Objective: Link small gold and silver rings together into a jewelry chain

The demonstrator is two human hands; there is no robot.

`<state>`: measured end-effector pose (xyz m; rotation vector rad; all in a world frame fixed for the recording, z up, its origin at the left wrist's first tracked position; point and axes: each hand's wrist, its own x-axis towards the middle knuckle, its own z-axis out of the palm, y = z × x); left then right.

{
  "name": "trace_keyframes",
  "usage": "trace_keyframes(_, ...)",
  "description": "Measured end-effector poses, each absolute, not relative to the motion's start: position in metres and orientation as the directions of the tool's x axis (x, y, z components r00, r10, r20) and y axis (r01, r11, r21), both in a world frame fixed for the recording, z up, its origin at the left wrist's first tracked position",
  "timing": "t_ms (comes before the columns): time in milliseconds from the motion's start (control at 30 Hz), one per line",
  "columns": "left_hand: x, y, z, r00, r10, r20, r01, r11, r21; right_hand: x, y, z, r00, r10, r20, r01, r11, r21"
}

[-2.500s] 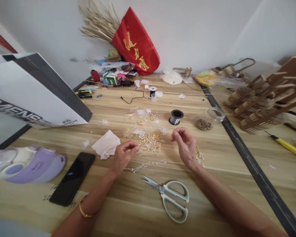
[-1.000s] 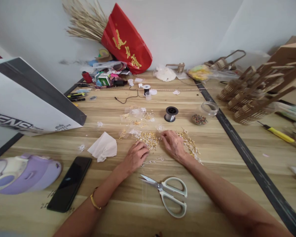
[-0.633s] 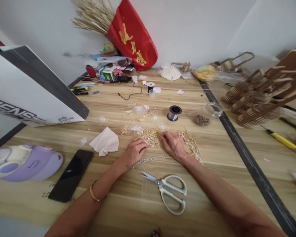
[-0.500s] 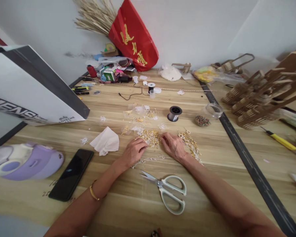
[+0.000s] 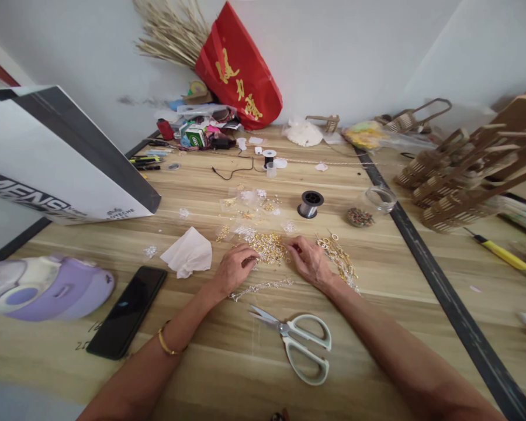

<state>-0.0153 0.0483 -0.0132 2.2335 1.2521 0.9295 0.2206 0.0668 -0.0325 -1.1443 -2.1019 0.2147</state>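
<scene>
The left hand (image 5: 235,270) and right hand (image 5: 309,258) are curled, thumb and fingers drawn in narrowly at either side of the charm pile (image 5: 267,248) — whether either pinches a piece, I cannot tell. The pile sits around the middle of the wooden counter (image 5: 228,362), a loose, glinting spread of tiny gold and silver pieces, thickest at its centre and thinning at its fringe. A silvery charm chain (image 5: 263,285) stretches just on the near-edge side of it; gold and silver strands (image 5: 339,257) lie beside the right hand. Nearer the counter's near edge are the scissors (image 5: 284,328), blades slightly parted. Toward the left edge are a creased white tissue (image 5: 187,252) and a black phone (image 5: 127,313). Farther out, a wire spool (image 5: 310,204) stands toward the far edge — the clear jar (image 5: 379,200) is over by the dark strip (image 5: 425,263) on the right.
</scene>
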Motion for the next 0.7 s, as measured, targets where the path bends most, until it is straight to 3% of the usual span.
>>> trace_keyframes(433, -0.013, 0.051, -0.01, 0.256, 0.905, 0.339, 0.407, -0.419, 0.812, 0.219, 0.065, -0.026, -0.357, 0.783, 0.51, 0.617, 0.607, -0.501)
trace_keyframes(567, -0.018, 0.055, -0.01, 0.23, 0.898, 0.374, 0.4, -0.438, 0.805, 0.219, 0.065, -0.026, -0.356, 0.793, 0.494, 0.62, 0.596, -0.51)
trace_keyframes(700, -0.026, 0.059, -0.005, 0.224, 0.892, 0.392, 0.511, -0.45, 0.733, 0.219, 0.065, -0.024, -0.356, 0.795, 0.491, 0.626, 0.593, -0.507)
